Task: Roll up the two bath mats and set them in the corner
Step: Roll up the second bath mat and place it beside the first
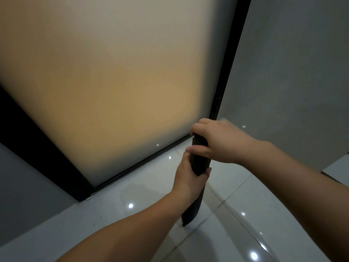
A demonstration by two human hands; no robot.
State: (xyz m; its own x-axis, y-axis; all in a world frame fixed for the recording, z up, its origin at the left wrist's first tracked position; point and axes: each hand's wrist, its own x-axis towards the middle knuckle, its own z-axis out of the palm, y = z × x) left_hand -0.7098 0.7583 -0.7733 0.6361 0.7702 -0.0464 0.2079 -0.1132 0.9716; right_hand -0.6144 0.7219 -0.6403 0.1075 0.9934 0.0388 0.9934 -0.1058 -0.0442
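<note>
1. A frosted glass door [113,82] fills most of the view, glowing amber from behind and set in a black frame [229,72].
2. A grey wall [302,72] stands to the right of the door; the two meet in a corner just beyond the hands. Another strip of grey wall shows at the lower left.
3. The floor [236,233] is glossy white tile with pale grout lines, dotted with small bright reflections of lamps.
4. Two bare forearms reach in from the bottom and the right edge toward the corner.
5. A dark rolled bath mat [198,167] stands nearly upright, leaning a little. Its lower end is close to the floor near the foot of the door frame, though I cannot tell whether it touches. Its upper end is held just in front of the corner.
6. The right hand [217,142] is clamped over the top of the roll, fingers curled across the far side and thumb on the near side.
7. The left hand [188,178] wraps around the roll just below the right one, fingers closed round its middle.
8. Only one mat can be seen.
</note>
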